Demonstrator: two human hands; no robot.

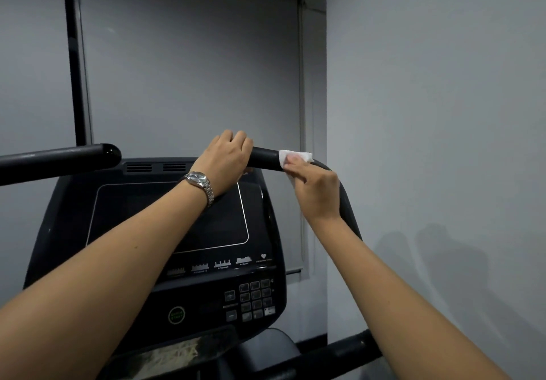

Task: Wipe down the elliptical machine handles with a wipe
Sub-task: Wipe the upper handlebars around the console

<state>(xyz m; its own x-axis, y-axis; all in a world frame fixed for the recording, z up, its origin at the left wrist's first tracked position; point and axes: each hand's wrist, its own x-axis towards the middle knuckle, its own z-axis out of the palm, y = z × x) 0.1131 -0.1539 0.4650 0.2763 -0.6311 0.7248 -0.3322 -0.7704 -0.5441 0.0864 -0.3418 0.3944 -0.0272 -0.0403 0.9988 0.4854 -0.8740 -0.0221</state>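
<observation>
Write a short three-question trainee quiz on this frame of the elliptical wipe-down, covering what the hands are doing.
1. Multiple choice: which of the hands holds the wipe against the handle? A left, B right, C both.
2. True or false: the left hand grips the end of that same handle with no wipe under it.
3. Fill in: the left wrist wears a ____.

Key: 1 B, the right hand. 2 true. 3 watch.
</observation>
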